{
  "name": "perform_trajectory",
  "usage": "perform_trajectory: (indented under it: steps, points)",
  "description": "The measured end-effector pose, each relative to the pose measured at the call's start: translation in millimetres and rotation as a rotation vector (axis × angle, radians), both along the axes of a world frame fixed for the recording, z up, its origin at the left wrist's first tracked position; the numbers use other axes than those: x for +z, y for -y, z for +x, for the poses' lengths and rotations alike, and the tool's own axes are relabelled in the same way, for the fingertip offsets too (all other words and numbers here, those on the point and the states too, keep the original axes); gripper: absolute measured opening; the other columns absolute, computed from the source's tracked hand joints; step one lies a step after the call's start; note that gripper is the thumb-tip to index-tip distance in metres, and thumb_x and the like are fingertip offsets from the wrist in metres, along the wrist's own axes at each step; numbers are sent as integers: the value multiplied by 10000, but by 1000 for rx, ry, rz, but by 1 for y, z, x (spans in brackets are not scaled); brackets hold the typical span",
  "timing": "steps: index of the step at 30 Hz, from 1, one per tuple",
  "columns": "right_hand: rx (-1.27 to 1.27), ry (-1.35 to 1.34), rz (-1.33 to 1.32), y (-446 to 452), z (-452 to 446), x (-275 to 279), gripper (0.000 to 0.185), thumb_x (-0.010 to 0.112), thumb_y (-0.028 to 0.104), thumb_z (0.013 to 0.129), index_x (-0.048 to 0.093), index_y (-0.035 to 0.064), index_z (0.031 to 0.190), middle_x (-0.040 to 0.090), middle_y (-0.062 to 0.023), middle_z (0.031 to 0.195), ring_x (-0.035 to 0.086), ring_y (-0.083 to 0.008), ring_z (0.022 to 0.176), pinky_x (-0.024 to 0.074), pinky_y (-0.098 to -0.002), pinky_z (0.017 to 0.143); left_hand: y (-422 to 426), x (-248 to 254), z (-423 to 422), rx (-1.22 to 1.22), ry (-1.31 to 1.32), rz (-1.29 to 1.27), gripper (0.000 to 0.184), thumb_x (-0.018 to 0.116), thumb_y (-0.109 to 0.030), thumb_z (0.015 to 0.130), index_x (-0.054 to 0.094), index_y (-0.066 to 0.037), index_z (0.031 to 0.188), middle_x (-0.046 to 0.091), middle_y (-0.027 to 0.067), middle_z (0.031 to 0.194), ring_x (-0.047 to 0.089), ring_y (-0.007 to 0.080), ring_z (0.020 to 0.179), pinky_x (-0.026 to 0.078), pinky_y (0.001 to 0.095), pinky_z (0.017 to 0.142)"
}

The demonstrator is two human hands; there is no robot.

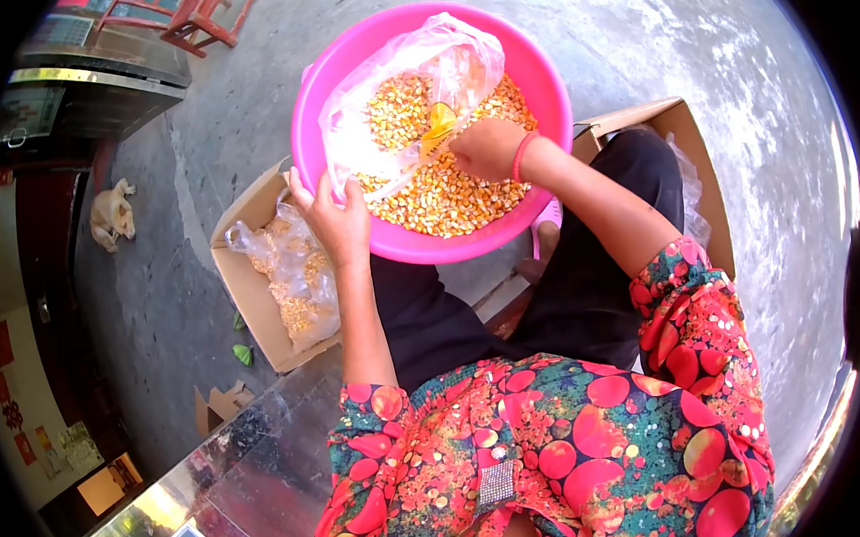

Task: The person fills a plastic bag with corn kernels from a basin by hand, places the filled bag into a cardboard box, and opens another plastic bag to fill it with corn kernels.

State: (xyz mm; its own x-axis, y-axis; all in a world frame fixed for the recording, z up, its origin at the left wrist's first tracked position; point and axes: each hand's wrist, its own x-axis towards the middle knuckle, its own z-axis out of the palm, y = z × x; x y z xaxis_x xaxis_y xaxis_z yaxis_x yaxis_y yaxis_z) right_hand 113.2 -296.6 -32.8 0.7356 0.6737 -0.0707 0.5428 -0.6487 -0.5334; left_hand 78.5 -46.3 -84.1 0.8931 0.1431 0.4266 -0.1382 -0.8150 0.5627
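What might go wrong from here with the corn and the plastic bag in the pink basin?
The plastic bag looks thin and crumpled, so it might tear if the right hand catches it. The left hand is at the rim of the pink basin; a hard push there could tip it and spill corn kernels, though its support is hidden.

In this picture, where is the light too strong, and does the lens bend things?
Head view: floor washed out in patches at upper right; head view: bright glare on the plastic bag; head view: black, rounded corners suggest wide-lens distortion.
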Motion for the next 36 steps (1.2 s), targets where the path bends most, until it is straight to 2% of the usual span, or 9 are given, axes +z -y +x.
perform_trajectory:
  steps: [13, 16, 18, 23, 27, 29, 30, 32, 36]
  points:
    - [112, -34, -176, -29, -11, -42, 261, 537, 278, 842, 593, 28, 892, 634, -161, 768, 641, -294, 706, 512, -399, 639, 0, -1, 1, -7, 13, 4, 312, 635, -116, 734, 622, 34, 1008, 304, 298, 1350, 328, 442, 1249, 286, 473, 1033]
    - [-201, -1109, 339, -11, -5, -36, 141, 554, 174, 858, 581, 36, 857, 594, -28, 717, 615, -110, 595, 526, -239, 487, 0, -1, 0, -5, 8, -4, 311, 633, -113, 735, 622, 33, 1010, 301, 299, 1351, 324, 442, 1251, 286, 474, 1033]
    - [59, -1019, 353, -9, 1, -54, 137, 553, 168, 858, 583, 35, 870, 597, -36, 727, 617, -120, 595, 535, -246, 499, 0, -1, 0, -2, 6, -3, 310, 633, -113, 735, 622, 33, 1009, 300, 299, 1352, 322, 442, 1253, 286, 474, 1033]
    - [-43, -1282, 389, -10, -7, -53, 145, 579, 158, 861, 580, 29, 929, 606, -76, 830, 634, -148, 692, 554, -265, 563, 0, 0, 0, -2, 0, 0, 318, 633, -116, 736, 619, 34, 1016, 301, 297, 1352, 318, 441, 1256, 285, 473, 1035]
    - [-16, -1140, 563, -23, 15, -38, 189, 577, 167, 866, 573, 12, 974, 597, -127, 923, 637, -200, 769, 551, -300, 652, -1, 0, 0, -7, 5, 6, 324, 637, -118, 734, 618, 36, 1019, 300, 298, 1353, 317, 442, 1256, 282, 472, 1037]
    - [339, 610, 612, -26, 35, -37, 231, 556, 184, 878, 556, 15, 1035, 572, -158, 1058, 630, -241, 793, 529, -339, 735, 0, 1, 0, -13, -4, 0, 327, 641, -121, 733, 617, 37, 1018, 297, 298, 1357, 313, 439, 1259, 278, 470, 1040]
    - [340, 610, 612, -26, 33, -32, 231, 556, 184, 878, 556, 15, 1035, 572, -158, 1058, 630, -241, 793, 529, -339, 735, 0, 0, 0, -12, -4, 0, 327, 641, -121, 733, 617, 37, 1018, 297, 298, 1357, 313, 439, 1259, 278, 470, 1040]
    - [-283, 224, 582, -24, 30, -21, 210, 546, 184, 868, 587, 14, 985, 615, -150, 991, 625, -253, 752, 500, -351, 760, 1, -1, -1, 26, -2, 18, 314, 651, -127, 741, 631, 33, 1011, 356, 207, 1344, 375, 350, 1235, 299, 405, 1029]
    - [-31, -226, 167, -11, 16, -17, 173, 568, 181, 802, 629, 20, 799, 626, -128, 710, 612, -276, 715, 481, -360, 700, 0, -1, 0, -3, -20, 1, 328, 640, -119, 731, 619, 35, 1021, 291, 294, 1364, 304, 433, 1269, 274, 467, 1044]
